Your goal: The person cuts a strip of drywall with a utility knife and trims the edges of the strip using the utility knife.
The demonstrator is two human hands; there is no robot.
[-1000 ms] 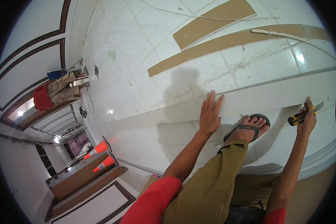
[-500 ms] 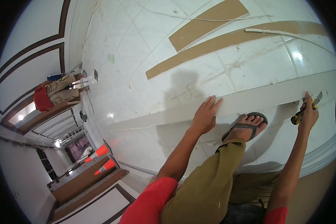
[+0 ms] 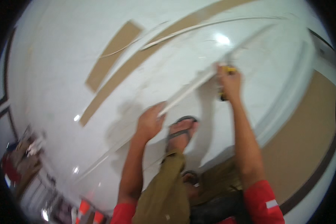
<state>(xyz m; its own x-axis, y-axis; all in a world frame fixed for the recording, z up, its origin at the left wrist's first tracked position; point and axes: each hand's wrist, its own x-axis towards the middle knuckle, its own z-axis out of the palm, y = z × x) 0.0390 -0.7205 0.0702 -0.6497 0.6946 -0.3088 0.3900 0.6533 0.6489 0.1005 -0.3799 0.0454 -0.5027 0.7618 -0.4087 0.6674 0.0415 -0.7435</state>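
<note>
A long white strip of board (image 3: pixel 192 87) runs slantwise across the floor, from lower left to upper right, and looks tipped up on its narrow edge. My left hand (image 3: pixel 150 122) is closed round its middle. Farther along, my right hand (image 3: pixel 231 82) holds a yellow and black utility knife (image 3: pixel 223 95), its fingertips against the same strip. Motion blur hides the knife's blade. My sandalled foot (image 3: pixel 181 134) stands on the near side of the strip, between my arms.
Brown-faced offcuts, one short (image 3: pixel 114 56) and one long (image 3: pixel 115 89), lie beyond the strip. A thin white strip (image 3: pixel 183 30) crosses them. Orange cones (image 3: pixel 84 206) stand at lower left, near a blurred person (image 3: pixel 15 164). A brown board (image 3: pixel 306 138) is at right.
The view has swung round. The white strip has gone from lying flat to tipped on edge. My left hand has gone from resting spread on it to gripping it; my right hand has come onto it, knife still held.
</note>
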